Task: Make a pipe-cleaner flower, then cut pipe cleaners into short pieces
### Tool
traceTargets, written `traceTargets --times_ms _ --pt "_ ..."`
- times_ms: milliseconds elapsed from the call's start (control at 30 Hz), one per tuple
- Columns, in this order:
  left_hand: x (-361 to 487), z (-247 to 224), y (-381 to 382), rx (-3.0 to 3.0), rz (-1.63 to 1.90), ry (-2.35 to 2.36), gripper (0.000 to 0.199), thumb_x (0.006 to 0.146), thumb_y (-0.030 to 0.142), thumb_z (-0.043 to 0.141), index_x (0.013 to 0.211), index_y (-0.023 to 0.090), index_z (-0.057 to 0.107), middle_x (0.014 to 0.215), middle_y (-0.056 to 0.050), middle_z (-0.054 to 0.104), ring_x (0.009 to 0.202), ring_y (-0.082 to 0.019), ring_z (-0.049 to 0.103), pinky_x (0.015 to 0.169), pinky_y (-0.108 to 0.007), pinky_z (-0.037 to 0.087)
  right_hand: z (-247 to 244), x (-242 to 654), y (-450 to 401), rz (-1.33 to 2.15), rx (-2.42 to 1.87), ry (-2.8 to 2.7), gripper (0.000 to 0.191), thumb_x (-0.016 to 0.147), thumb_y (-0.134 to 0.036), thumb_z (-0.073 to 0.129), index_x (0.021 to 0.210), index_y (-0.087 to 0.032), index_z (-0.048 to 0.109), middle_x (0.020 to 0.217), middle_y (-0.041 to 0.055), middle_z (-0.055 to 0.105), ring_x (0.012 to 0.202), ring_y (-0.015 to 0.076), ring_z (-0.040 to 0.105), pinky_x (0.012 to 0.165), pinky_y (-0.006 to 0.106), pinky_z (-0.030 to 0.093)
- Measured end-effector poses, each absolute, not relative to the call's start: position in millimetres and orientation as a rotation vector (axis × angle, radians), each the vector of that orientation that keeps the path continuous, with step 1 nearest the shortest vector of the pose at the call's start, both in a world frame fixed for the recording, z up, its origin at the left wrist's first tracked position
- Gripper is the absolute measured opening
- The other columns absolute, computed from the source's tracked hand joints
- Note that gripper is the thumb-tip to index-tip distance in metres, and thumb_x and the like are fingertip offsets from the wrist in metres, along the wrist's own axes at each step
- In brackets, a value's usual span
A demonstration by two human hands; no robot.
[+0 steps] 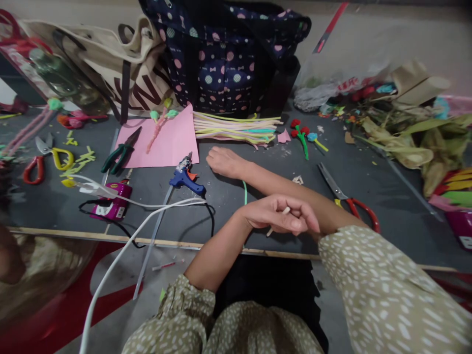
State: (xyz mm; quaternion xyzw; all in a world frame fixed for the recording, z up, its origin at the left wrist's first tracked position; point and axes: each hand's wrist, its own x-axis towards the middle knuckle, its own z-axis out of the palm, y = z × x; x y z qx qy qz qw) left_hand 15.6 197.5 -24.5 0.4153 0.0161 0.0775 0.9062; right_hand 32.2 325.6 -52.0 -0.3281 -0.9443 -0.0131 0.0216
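Observation:
My left hand is above the table's front edge, its fingers curled round a thin pale stick. One end of the stick pokes out above the fingers and another pale bit shows below. My right arm reaches across beyond it, and my right hand rests low over the table, fingers bent and closed; whatever they hold is hidden. Just behind the right hand lies a bundle of pale yellow, pink and white pipe cleaners. A green pipe cleaner runs on the table beneath my arms. A blue glue gun lies to the left.
Green-handled pliers lie on a pink sheet. Red-handled scissors are at right, other scissors at left. White cables cross the front edge. Bags stand behind, with red flowers nearby. Another person sits at far left.

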Motion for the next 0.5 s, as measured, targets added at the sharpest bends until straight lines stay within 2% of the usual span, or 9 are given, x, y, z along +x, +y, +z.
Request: traceTargets --times_ms 167,333,500 --pt "16.2 -24.6 197.3 0.886 0.195 0.003 0.049 0.066 0.050 0.080 0.096 0.013 0.070 0.070 -0.001 0.057 0.048 -0.005 0.037 0.042 -0.021 0.019 -54.1 48.5 329.1 0.074 -1.205 -2.699 0.021 0.092 -0.017 0.045 0.097 -0.009 0.064 0.098 0.0158 0.065 0.090 0.0247 0.053 0.076 0.034 0.037" --pt "19.2 -24.6 195.8 0.896 0.164 -0.016 0.049 0.066 0.049 0.081 0.097 0.012 0.070 0.070 -0.001 0.056 0.049 -0.005 0.038 0.043 -0.021 0.020 -52.9 67.5 327.4 0.202 -1.028 -2.657 0.023 0.095 -0.022 0.044 0.095 -0.013 0.065 0.093 0.0117 0.065 0.087 0.0224 0.051 0.078 0.033 0.035" --pt "18.5 -24.4 195.2 0.886 0.197 -0.029 0.046 0.068 0.048 0.080 0.096 0.012 0.070 0.069 0.000 0.055 0.050 -0.005 0.040 0.043 -0.021 0.021 -54.6 51.7 321.3 0.043 -0.976 -2.815 0.027 0.097 -0.019 0.041 0.094 -0.013 0.067 0.096 0.0130 0.065 0.089 0.0234 0.051 0.074 0.034 0.036"
